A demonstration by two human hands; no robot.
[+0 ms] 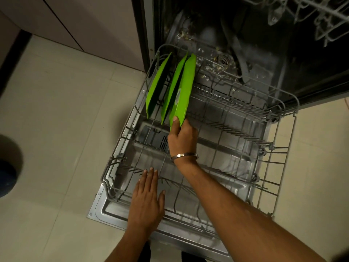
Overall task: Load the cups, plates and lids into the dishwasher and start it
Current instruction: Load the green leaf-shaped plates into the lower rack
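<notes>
Three green plates stand on edge in the left rear of the pulled-out lower rack (279, 140). My right hand (182, 138) grips the near edge of the rightmost green plate (184, 87), thumb on its rim. The middle plate (173, 86) leans just left of it, and the leftmost plate (157, 86) stands apart near the rack's left wall. My left hand (148, 199) hovers flat over the rack's front left, fingers straight, holding nothing. No cups or lids are in view.
The dishwasher door (113, 214) lies open under the rack. Food scraps litter the tub floor (217, 63). The upper rack (306, 14) juts out at top right. Beige floor tiles lie left, with a dark round object (7, 176) at the left edge.
</notes>
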